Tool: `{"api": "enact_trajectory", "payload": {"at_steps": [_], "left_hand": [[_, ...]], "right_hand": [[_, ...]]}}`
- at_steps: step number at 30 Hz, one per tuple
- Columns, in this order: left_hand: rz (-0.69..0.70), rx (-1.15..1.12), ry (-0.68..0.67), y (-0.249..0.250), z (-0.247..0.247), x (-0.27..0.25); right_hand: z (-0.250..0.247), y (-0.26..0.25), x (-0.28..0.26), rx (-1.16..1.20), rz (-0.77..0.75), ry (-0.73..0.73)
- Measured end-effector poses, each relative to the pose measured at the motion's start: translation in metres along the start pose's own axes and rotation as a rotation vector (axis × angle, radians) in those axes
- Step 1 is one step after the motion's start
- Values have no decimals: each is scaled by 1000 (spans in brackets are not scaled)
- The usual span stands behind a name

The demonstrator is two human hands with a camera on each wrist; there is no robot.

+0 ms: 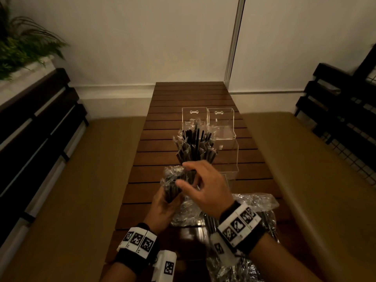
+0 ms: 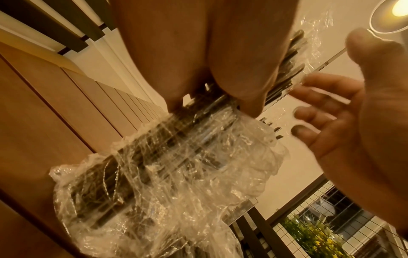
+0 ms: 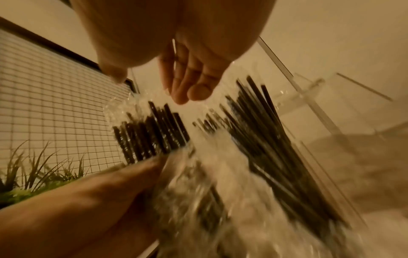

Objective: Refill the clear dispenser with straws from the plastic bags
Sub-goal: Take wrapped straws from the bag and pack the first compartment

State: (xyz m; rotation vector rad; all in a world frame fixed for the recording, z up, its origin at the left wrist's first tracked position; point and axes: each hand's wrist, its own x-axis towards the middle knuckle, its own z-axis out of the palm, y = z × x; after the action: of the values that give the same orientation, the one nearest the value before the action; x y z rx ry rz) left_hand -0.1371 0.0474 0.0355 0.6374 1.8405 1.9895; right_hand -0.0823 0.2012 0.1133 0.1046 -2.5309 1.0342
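Standing upright on the slatted wooden table [image 1: 254,127]: clear dispenser [image 1: 220,123], its left compartment crammed with black straws [image 1: 195,145] fanning out above the rim, right compartment showing none

Hovering just in front of it, a plastic bag of straws [image 1: 173,184], crinkled film bunched at the top, black straw ends poking out of the open mouth

Clamping that bag from below and the side: left hand [image 1: 162,206], thumb and fingers wrapped round the bundle, plain in the left wrist view [image 2: 234,52]

Reaching over the bag's open end: right hand [image 1: 203,186], fingers spread and loosely bent, thumb apart, holding nothing; whether fingertips are touching the film, cannot tell

Lying on the table under the right wrist: further plastic bags [image 1: 262,204] of straws

Flanking the table: tan bench cushions [image 1: 305,180]; sitting at far left, a green plant [image 1: 22,43]
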Motion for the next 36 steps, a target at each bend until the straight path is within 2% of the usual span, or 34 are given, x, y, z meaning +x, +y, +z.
{"api": "enact_trajectory", "payload": {"at_steps": [4, 6, 9, 14, 17, 24, 28, 36], "left_hand": [[57, -1, -30, 6, 1, -4], [1, -67, -28, 4, 7, -2], [-67, -117, 46, 0, 10, 0], [-7, 50, 8, -4, -1, 1], [-12, 60, -16, -5, -3, 4], [2, 98, -69, -2, -6, 9], [-6, 73, -66, -4, -9, 10], [30, 127, -38, -8, -11, 11]], "right_hand": [[16, 8, -13, 137, 179, -142], [21, 7, -13, 153, 197, -195], [24, 3, -11, 200, 223, -240], [20, 9, -8, 340, 247, -250], [15, 13, -4, 319, 237, -303], [21, 17, -1, 271, 243, -196], [22, 20, 0, 218, 212, -187], [18, 24, 6, 223, 255, -228]]}}
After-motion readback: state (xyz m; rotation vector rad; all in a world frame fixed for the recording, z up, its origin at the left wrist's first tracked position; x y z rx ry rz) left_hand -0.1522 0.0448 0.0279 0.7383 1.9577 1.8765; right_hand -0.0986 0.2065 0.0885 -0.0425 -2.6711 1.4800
